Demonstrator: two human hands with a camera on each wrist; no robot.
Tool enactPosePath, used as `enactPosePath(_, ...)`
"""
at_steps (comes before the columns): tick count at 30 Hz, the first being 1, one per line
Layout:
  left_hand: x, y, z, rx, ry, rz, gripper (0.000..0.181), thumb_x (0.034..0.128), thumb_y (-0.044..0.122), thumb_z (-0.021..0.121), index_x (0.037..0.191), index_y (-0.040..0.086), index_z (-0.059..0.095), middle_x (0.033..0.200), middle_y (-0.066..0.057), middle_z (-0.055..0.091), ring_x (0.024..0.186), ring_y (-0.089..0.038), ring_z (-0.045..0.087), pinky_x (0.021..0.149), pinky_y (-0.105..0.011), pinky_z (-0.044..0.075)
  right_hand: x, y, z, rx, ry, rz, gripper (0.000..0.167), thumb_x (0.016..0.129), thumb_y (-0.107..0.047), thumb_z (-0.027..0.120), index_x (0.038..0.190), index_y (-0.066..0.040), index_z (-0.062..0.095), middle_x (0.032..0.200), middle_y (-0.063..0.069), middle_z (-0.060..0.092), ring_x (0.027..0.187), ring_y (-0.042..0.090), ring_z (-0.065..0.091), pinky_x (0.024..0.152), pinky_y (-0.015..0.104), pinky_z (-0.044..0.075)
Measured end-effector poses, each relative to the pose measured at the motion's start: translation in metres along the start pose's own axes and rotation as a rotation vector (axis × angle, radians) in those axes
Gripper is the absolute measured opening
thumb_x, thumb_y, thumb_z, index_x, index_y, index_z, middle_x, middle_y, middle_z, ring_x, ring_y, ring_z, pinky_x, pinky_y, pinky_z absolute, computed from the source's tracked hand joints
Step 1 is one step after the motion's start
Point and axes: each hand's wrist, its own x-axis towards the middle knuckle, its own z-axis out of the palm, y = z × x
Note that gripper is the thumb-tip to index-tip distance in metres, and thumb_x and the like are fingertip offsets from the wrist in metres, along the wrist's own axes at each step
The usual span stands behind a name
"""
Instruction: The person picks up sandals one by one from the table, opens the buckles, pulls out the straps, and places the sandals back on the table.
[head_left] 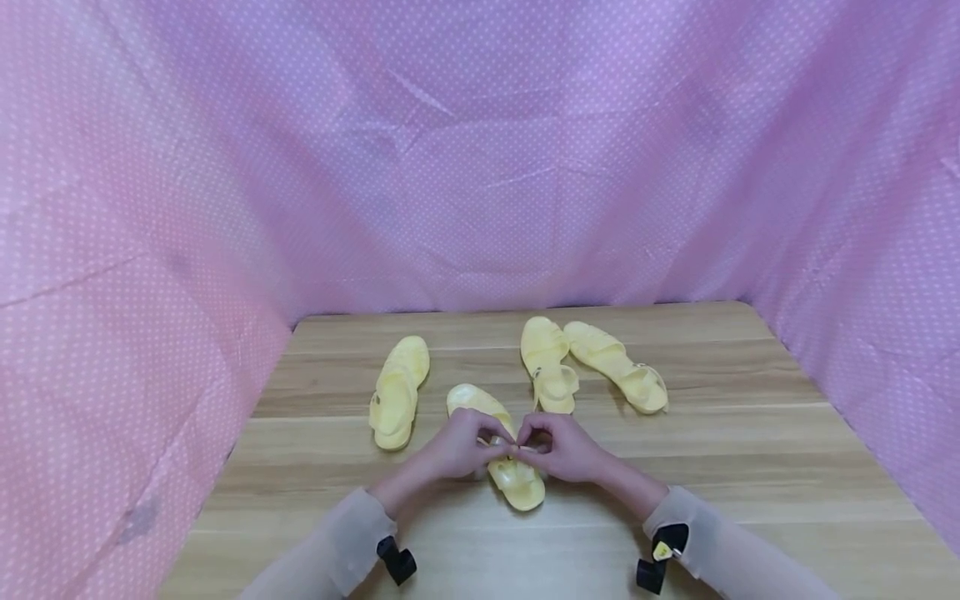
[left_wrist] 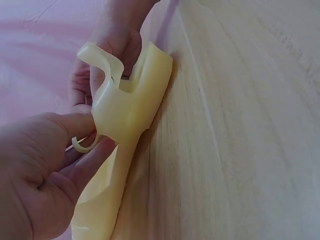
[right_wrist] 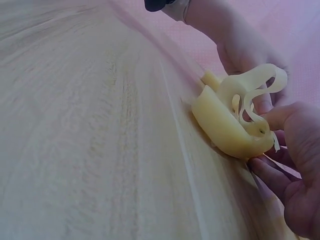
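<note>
A pale yellow sandal (head_left: 517, 483) lies slanted on the table, its heel end toward the person. Both hands meet over its strap (right_wrist: 257, 90), which loops up from the heel part in the right wrist view. The left hand (head_left: 459, 445) pinches the strap between thumb and fingers. From the other side the right hand (head_left: 567, 452) pinches it too, fingertips almost touching the left ones. In the left wrist view, one loose strap end stands up from the sandal (left_wrist: 117, 112). Fingers partly hide the fastening point.
To the left lies another yellow sandal (head_left: 400, 392). Behind the hands, two more yellow sandals rest close together, one upright in direction (head_left: 546, 346) and one slanting right (head_left: 615, 362). A pink dotted curtain (head_left: 480, 208) surrounds the wooden table (head_left: 750, 500).
</note>
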Motion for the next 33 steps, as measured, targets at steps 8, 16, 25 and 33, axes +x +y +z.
enactPosePath(8,-0.001,-0.004,0.001,-0.059,0.005,-0.062,0.007,0.0977,0.021,0.078,0.100,0.015,0.083,0.101,0.005,0.080,0.097,-0.010,0.075,0.089,-0.026,0.059,0.001,0.005,-0.005,0.040,-0.020,-0.021,0.009,0.096,-0.012,0.080,0.093,-0.011,0.071,0.094,0.003,0.074,0.090,0.006,0.071,0.076,0.024,0.063)
enactPosePath(16,-0.001,0.005,0.003,-0.008,0.013,-0.008,0.016,0.0973,0.011,0.071,0.108,0.014,0.082,0.108,0.003,0.080,0.095,-0.008,0.070,0.085,-0.023,0.058,0.002,0.007,-0.007,0.042,-0.030,-0.015,0.008,0.095,-0.011,0.080,0.094,-0.012,0.072,0.097,0.002,0.075,0.090,0.005,0.072,0.075,0.025,0.064)
enactPosePath(25,-0.006,0.000,0.004,-0.008,-0.019,-0.037,0.007,0.0978,0.018,0.078,0.102,0.018,0.084,0.102,0.009,0.081,0.098,-0.001,0.070,0.089,-0.022,0.058,-0.002,0.004,-0.002,0.042,-0.040,-0.010,0.009,0.096,-0.015,0.080,0.093,-0.012,0.072,0.094,0.002,0.075,0.087,0.005,0.071,0.074,0.025,0.063)
enactPosePath(33,-0.006,-0.006,0.005,-0.067,0.028,-0.037,0.010,0.0985,0.013,0.075,0.105,0.016,0.082,0.108,0.005,0.081,0.106,-0.007,0.072,0.096,-0.027,0.058,0.002,0.005,-0.004,0.032,-0.040,-0.014,0.011,0.097,-0.013,0.079,0.095,-0.005,0.071,0.096,0.004,0.075,0.091,0.005,0.071,0.077,0.025,0.064)
